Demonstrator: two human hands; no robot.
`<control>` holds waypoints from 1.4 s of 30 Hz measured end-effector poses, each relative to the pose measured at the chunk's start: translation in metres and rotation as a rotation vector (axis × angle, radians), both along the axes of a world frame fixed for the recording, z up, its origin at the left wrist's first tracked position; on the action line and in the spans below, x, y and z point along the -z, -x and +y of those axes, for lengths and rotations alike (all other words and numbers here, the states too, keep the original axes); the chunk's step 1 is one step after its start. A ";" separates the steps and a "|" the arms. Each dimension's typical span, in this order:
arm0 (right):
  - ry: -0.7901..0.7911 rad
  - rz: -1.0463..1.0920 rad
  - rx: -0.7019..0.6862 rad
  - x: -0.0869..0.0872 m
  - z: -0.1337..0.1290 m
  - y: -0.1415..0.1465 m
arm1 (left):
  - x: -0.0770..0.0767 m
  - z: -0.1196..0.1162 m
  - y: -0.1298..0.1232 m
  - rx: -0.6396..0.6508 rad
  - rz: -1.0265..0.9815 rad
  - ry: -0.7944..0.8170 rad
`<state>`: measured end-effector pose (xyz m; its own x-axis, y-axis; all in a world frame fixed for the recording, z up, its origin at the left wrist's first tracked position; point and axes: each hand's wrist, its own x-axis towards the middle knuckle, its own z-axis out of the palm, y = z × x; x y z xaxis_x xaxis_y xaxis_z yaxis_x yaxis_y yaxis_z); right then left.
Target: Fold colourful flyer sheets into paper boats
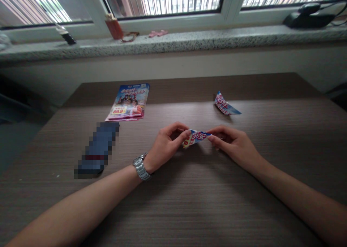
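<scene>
Between my two hands is a small folded paper (195, 137), printed in blue, white, red and yellow and coming to a point on the right. My left hand (171, 143), with a metal watch (141, 167) on its wrist, pinches the wide left end between thumb and fingers. The pointed right tip is pinched by the thumb and fingers of my right hand (233, 143). Farther back on the table, a second folded paper (224, 105) of similar print stands partly upright, apart from both hands.
A stack of printed flyers (129, 102) lies at the back left of the brown table (173, 211). In front of it is a blurred dark blue object (99, 149). The stone windowsill (189, 41) holds a reddish-brown case (114, 27) and a black device (309, 17).
</scene>
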<state>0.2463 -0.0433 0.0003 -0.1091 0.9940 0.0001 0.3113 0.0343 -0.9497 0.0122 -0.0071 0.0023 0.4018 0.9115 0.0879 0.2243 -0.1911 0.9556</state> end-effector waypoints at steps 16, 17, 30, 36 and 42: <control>0.096 0.191 0.004 0.003 0.002 0.000 | 0.002 0.000 0.001 0.033 -0.009 0.016; 0.092 0.193 0.007 0.003 0.002 0.000 | 0.002 0.000 0.001 0.031 -0.001 0.011; 0.021 0.074 -0.012 0.002 -0.001 -0.001 | -0.001 0.001 0.001 0.085 0.027 0.027; 0.000 0.046 -0.022 0.003 0.000 -0.001 | -0.005 -0.001 0.000 0.080 0.070 -0.012; -0.010 -0.011 -0.058 -0.001 -0.002 0.001 | -0.003 -0.001 0.000 0.067 0.072 -0.013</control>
